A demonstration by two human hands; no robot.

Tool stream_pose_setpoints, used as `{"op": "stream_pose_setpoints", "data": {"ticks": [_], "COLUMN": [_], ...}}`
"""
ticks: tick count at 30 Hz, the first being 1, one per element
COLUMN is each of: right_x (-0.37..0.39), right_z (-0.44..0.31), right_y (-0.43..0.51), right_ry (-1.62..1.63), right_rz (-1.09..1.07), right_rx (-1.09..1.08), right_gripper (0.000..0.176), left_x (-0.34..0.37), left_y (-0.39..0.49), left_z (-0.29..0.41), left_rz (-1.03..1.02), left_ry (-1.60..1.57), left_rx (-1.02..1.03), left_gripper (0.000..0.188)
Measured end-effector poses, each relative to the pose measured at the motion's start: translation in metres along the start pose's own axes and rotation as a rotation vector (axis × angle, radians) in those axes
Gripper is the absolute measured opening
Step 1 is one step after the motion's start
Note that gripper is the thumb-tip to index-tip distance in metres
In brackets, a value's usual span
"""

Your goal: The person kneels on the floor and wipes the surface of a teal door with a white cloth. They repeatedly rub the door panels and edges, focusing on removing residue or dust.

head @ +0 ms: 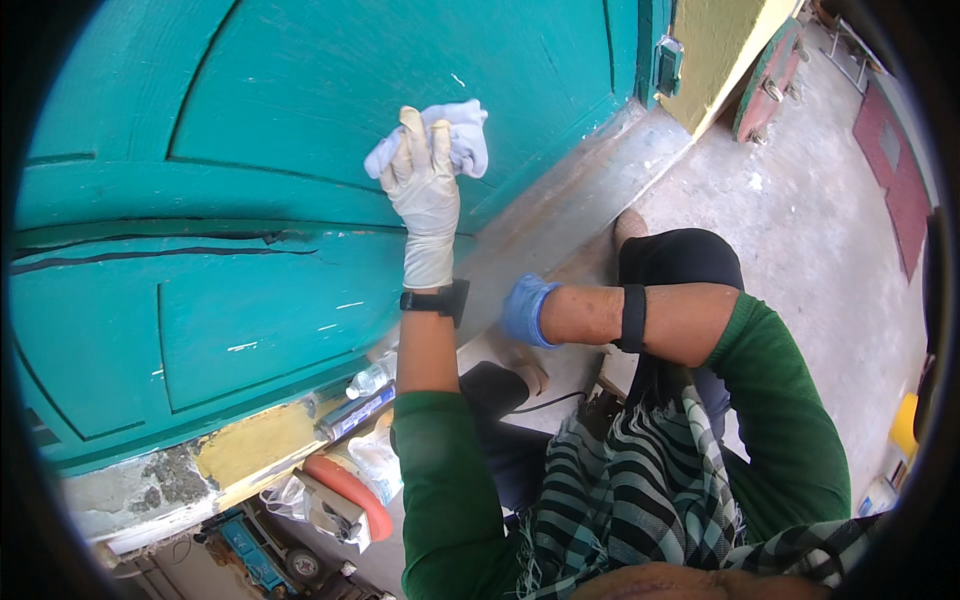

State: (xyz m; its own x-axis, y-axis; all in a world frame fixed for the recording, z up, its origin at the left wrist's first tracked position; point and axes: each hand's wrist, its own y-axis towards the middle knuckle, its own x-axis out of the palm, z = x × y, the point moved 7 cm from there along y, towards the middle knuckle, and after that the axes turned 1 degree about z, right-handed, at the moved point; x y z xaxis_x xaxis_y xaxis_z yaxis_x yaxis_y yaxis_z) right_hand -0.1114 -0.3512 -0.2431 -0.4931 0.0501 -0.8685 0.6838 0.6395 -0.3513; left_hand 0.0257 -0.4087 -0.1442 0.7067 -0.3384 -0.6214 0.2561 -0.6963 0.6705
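Observation:
A pale, folded cloth (461,135) lies pressed against a teal-painted wooden panelled door (315,97) under my left hand (424,184), which wears a white disposable glove. The fingers are spread over the cloth and hold it on the panel. My right hand (529,309), in a blue glove, is lower and to the right, near the grey sill; its fingers are turned away and mostly hidden behind the wrist. Whether it holds anything does not show. Small white marks and a long dark crack run across the door's lower part.
A clear plastic bottle (367,381) and a dark tube or can (358,412) lie by the yellow ledge (262,442). Beyond them are a red-orange curved object (352,487) and plastic bags. A wheeled red and green board (772,82) leans at the upper right.

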Motion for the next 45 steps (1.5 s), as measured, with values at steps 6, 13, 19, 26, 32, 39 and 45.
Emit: {"op": "stream_pose_setpoints", "data": {"ticks": [6,13,19,26,32,39,45], "right_x": [0.031,0.073,0.059,0.045,0.032,0.0,-0.004], "right_z": [0.004,-0.007,0.001,0.002,-0.004,-0.011,-0.039], "right_y": [0.011,0.048,0.037,0.025,0.03,0.024,0.022], "right_ry": [0.067,0.36,0.312,0.348,0.285,0.15,-0.076], "right_rz": [-0.064,-0.444,-0.383,-0.327,-0.383,-0.154,0.055], "right_rx": [0.028,-0.069,-0.007,0.053,-0.02,0.002,-0.104], "right_gripper": [0.022,0.058,0.07,0.064,0.046,0.035,0.026], "left_x": [0.037,0.084,0.101,0.128,0.131,0.09,0.008], "left_y": [-0.043,-0.085,-0.109,-0.142,-0.152,-0.11,-0.029], "left_z": [0.024,0.05,0.069,0.09,0.095,0.064,0.03], "left_rz": [-0.076,-0.254,-0.323,-0.512,-0.548,-0.551,-0.213], "left_ry": [-0.014,-0.032,-0.037,-0.162,-0.35,-0.559,-0.433], "left_rx": [0.053,0.107,0.242,0.335,0.259,0.243,0.229], "left_gripper": [0.037,0.037,0.044,0.043,0.034,0.026,0.021]}}
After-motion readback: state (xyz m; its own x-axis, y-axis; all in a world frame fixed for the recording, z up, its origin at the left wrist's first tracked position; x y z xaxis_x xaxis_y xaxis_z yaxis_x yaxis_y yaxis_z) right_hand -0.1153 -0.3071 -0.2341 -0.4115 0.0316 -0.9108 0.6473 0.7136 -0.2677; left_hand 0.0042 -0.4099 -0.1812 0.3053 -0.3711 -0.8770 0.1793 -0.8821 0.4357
